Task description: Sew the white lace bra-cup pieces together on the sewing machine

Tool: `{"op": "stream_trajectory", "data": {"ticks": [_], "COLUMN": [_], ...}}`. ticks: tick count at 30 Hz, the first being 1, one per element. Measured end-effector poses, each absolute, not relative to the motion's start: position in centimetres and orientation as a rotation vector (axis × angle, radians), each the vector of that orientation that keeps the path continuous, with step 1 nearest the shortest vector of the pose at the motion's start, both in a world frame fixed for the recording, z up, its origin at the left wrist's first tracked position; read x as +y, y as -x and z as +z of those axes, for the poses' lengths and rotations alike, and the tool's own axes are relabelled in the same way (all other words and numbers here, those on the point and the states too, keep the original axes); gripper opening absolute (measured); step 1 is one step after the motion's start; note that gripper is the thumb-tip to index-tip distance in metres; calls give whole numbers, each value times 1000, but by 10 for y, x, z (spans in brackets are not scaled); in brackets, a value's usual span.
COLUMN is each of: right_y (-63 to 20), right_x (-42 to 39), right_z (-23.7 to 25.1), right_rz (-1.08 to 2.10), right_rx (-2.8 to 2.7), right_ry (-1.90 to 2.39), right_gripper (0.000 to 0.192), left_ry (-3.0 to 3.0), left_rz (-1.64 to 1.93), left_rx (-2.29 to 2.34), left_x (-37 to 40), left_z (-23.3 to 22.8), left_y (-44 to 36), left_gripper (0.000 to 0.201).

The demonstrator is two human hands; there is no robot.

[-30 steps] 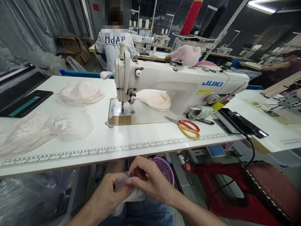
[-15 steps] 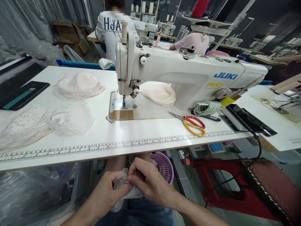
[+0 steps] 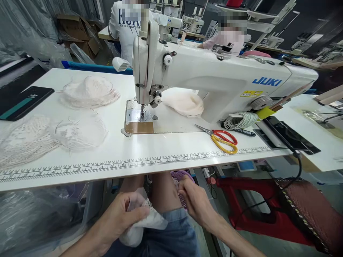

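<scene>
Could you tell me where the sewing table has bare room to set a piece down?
The front strip between the printed ruler and the needle plate is bare, up to the scissors. The left end is crowded with lace piles; cord and a control panel fill the right.

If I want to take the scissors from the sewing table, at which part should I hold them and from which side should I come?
Grip the scissors by the red and yellow handle loops, coming from the table's front edge on the right. The loops lie flat toward that edge, with bare table around them, while the blades point left and away, toward the sewing machine. The cord coil lies just behind, so a low approach from the front probably avoids it.
</scene>
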State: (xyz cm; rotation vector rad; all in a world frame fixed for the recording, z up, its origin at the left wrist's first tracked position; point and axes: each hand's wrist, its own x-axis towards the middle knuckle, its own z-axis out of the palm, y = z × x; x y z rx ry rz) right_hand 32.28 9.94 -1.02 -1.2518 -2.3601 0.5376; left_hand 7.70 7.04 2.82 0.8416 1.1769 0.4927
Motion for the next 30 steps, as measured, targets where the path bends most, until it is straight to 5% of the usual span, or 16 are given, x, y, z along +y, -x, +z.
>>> {"op": "stream_trajectory", "data": {"ticks": [4, 9, 12, 19, 25, 27, 30], "right_y": [-346, -308, -279, -294, -331, -321, -295], "right_x": [91, 86, 93, 101, 96, 94, 93], "right_z": [-4, 34, 42, 16, 3, 12, 25], "right_rz": [374, 923, 981, 824, 325, 541, 974], "right_rx": [-2560, -2286, -2277, -2359, -2618, -2585, -2475], "right_ry": [1353, 1167, 1043, 1111, 1426, 1283, 1023], "right_gripper": [24, 11, 15, 13, 19, 12, 26], "left_ry": [-830, -905, -962, -884, -776, -755, -712], "left_rz": [460, 440, 480, 489, 459, 460, 514], "left_rx": [1168, 1192, 1203, 1192, 1129, 1132, 1113], "left_x": [71, 73, 72, 67, 71, 72, 73], "left_z": [25, 27, 27, 22, 22, 24, 28], "left_y": [-79, -91, -95, -87, -86, -89, -91], "left_gripper": [39, 40, 42, 39, 39, 39, 38]}}
